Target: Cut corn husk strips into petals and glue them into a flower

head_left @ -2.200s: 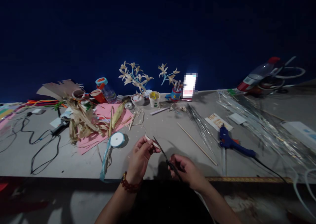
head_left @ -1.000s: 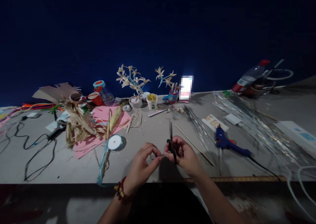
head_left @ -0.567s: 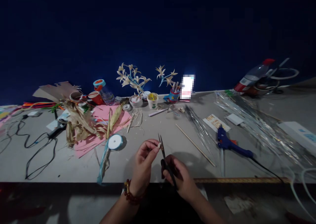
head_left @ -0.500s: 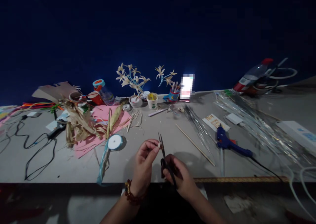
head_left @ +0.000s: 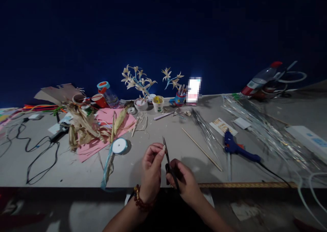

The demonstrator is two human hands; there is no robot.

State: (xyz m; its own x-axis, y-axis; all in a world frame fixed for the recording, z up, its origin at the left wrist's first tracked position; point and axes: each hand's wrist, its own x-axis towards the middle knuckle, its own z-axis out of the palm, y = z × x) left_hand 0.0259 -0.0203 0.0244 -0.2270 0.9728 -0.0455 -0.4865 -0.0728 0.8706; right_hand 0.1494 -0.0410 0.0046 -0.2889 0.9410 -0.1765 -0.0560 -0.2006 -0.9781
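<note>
Fingers of my right hand [head_left: 184, 179] are wrapped round the handles of dark scissors [head_left: 167, 157], whose blades point up and away from me. My left hand [head_left: 152, 164] pinches a small pale piece [head_left: 164, 147] between thumb and forefinger, right against the blades. The piece is mostly hidden, and its kind cannot be made out. Both hands are above the front edge of the table, close together. Left of them lies a roll of light blue ribbon [head_left: 119, 145], its loose end trailing toward the table's edge.
Dried husks [head_left: 87, 124] lie on pink sheets [head_left: 85, 152] at left. Pale flower sprays [head_left: 139, 78] stand behind small cups [head_left: 158, 104]. At right are a wooden stick [head_left: 201, 149], thin wires [head_left: 205, 129], a blue glue gun [head_left: 236, 148] with its cord, and clear plastic wrapping [head_left: 263, 136].
The scissor blades have come closer together on the pale piece. My right hand has shifted slightly left, and its fingers have closed a little on the handles.
</note>
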